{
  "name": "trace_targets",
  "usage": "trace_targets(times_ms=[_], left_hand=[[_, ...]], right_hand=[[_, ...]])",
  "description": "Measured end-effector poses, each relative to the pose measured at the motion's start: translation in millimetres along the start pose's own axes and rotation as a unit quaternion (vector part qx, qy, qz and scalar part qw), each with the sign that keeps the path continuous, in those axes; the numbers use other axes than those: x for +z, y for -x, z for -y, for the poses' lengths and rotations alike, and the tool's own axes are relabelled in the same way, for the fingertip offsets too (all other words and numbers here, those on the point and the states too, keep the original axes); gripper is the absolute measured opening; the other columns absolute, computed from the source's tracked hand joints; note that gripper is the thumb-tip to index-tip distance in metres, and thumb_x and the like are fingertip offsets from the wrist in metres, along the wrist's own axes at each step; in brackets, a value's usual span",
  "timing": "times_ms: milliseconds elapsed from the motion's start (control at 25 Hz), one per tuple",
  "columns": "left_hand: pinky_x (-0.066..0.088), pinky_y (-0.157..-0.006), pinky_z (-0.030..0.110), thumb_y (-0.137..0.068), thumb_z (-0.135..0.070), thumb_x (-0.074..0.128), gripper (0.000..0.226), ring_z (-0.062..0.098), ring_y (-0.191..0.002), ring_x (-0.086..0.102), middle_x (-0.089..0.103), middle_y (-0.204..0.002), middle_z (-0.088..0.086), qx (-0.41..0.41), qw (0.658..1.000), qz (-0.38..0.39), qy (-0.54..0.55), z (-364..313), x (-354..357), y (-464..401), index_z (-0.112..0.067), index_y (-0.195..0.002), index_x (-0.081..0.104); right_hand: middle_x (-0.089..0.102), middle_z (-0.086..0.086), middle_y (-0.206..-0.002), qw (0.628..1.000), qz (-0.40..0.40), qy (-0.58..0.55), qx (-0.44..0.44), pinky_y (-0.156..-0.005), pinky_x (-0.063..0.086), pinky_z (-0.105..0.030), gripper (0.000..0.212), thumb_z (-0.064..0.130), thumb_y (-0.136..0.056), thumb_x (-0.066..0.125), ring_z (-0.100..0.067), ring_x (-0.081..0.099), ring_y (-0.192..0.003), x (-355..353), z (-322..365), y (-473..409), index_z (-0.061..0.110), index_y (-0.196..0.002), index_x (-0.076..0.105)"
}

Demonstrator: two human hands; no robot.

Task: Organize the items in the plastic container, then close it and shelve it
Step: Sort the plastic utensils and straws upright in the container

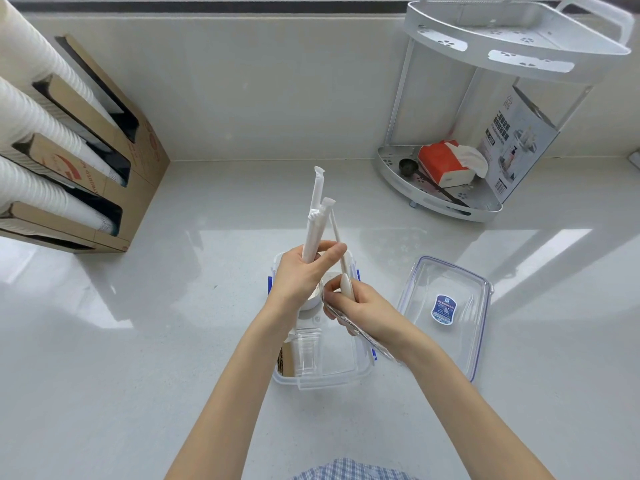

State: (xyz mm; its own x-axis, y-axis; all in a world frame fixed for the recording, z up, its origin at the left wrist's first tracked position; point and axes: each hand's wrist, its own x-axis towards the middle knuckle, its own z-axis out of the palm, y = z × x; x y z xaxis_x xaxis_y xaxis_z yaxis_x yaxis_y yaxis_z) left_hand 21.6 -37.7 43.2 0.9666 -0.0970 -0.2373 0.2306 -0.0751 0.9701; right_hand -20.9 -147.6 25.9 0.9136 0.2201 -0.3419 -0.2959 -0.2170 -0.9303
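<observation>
A clear plastic container (pixel 332 374) with blue latches sits open on the counter below my hands. Stacked clear cups (pixel 306 351) lie inside it, beside a brown item at its left wall. My left hand (pixel 301 275) grips a bundle of paper-wrapped white straws (pixel 315 220), pointing up and away. My right hand (pixel 360 306) holds a white spoon (pixel 341 258) by its bowl end, together with a clear plastic wrapper (pixel 363 336) that trails toward my wrist. The container's clear lid (pixel 446 313) lies upside down to the right, a blue label showing.
A white two-tier corner rack (pixel 485 209) stands at the back right; its lower tier holds an orange tissue pack (pixel 440 164), a dark scoop and a printed box. Cardboard dispensers with stacked white paper cups (pixel 52 133) line the left wall.
</observation>
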Motion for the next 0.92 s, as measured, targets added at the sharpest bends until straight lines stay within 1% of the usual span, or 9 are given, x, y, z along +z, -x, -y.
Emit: trace_targets(times_ms=[120,200,320,360,440,520,640,800,920], left_hand=[[0.035,-0.05,0.017,-0.086,-0.03,0.056,0.015,0.012,-0.057,0.043,0.042,-0.061,-0.005,0.017,1.0,0.007,0.002,2.5,-1.7,-2.3,-0.023,-0.073,0.053],[0.035,-0.048,0.016,-0.09,-0.035,0.047,0.022,0.011,-0.056,0.039,0.041,-0.064,-0.004,0.032,0.999,0.002,0.019,0.5,-5.6,-2.9,-0.022,-0.072,0.051],[0.045,-0.056,0.015,-0.093,-0.037,0.037,0.026,0.005,-0.061,0.057,0.06,-0.072,-0.006,0.053,0.996,-0.025,0.072,-9.4,-16.9,-7.2,-0.019,-0.08,0.051],[0.049,-0.06,0.017,-0.094,-0.035,0.035,0.024,0.003,-0.062,0.063,0.061,-0.069,-0.006,0.061,0.992,-0.031,0.104,-13.2,-21.3,-9.3,-0.019,-0.082,0.047],[0.051,-0.055,0.017,-0.095,-0.03,0.034,0.02,0.004,-0.049,0.06,0.05,-0.059,-0.003,0.083,0.98,-0.038,0.175,-20.5,-26.9,-12.0,-0.02,-0.08,0.041],[0.043,-0.048,0.016,-0.095,-0.029,0.035,0.018,0.005,-0.04,0.045,0.036,-0.057,-0.003,0.101,0.972,-0.041,0.209,-23.5,-27.6,-12.6,-0.021,-0.079,0.041],[0.036,-0.045,0.015,-0.094,-0.028,0.038,0.021,0.004,-0.04,0.035,0.034,-0.049,-0.009,0.114,0.965,-0.019,0.234,-17.3,-14.8,-8.4,-0.019,-0.074,0.039],[0.039,-0.046,0.013,-0.092,-0.028,0.042,0.025,0.004,-0.042,0.038,0.037,-0.048,-0.009,0.119,0.978,-0.004,0.169,8.5,17.8,4.4,-0.018,-0.069,0.039],[0.046,-0.055,0.01,-0.088,-0.028,0.049,0.016,0.0,-0.048,0.048,0.049,-0.051,-0.009,0.101,0.992,0.01,0.075,34.3,33.8,12.4,-0.021,-0.074,0.048]], right_hand=[[0.05,0.007,-0.062,1.0,0.002,0.022,-0.009,-0.051,0.033,-0.012,0.021,0.02,-0.089,0.047,0.003,0.042,-0.046,2.1,-0.3,0.1,0.021,-0.069,0.047],[0.049,0.006,-0.063,0.999,0.016,0.046,-0.022,-0.054,0.035,-0.012,0.019,0.019,-0.088,0.048,-0.001,0.043,-0.052,2.7,-1.4,0.4,0.019,-0.07,0.049],[0.05,0.006,-0.067,0.997,0.03,0.063,-0.02,-0.062,0.036,-0.02,0.015,0.02,-0.088,0.048,-0.008,0.044,-0.063,1.7,-6.9,1.9,0.02,-0.073,0.051],[0.05,0.008,-0.066,0.997,0.029,0.064,-0.012,-0.061,0.036,-0.019,0.017,0.021,-0.088,0.047,-0.006,0.044,-0.061,0.2,-9.0,2.2,0.023,-0.072,0.051],[0.05,0.009,-0.064,0.998,0.015,0.056,0.007,-0.054,0.034,-0.014,0.022,0.02,-0.088,0.046,0.0,0.043,-0.052,-3.6,-13.0,1.1,0.027,-0.068,0.05],[0.049,0.008,-0.063,0.998,-0.045,0.02,0.024,-0.049,0.032,-0.014,0.024,0.016,-0.089,0.044,0.001,0.041,-0.047,-10.0,-15.8,-2.7,0.025,-0.068,0.05],[0.05,0.008,-0.063,0.983,-0.162,-0.087,0.017,-0.045,0.034,-0.01,0.022,0.017,-0.092,0.044,0.005,0.045,-0.043,-24.9,-14.6,-6.6,0.023,-0.074,0.054],[0.053,0.008,-0.068,0.948,-0.269,-0.169,-0.008,-0.05,0.039,-0.015,0.015,0.025,-0.093,0.044,0.005,0.058,-0.046,-36.7,-12.4,-5.3,0.025,-0.081,0.054],[0.051,0.007,-0.075,0.933,-0.304,-0.191,-0.023,-0.042,0.042,-0.012,0.012,0.023,-0.094,0.04,0.001,0.065,-0.05,-36.5,-15.9,-2.4,0.022,-0.087,0.05]])
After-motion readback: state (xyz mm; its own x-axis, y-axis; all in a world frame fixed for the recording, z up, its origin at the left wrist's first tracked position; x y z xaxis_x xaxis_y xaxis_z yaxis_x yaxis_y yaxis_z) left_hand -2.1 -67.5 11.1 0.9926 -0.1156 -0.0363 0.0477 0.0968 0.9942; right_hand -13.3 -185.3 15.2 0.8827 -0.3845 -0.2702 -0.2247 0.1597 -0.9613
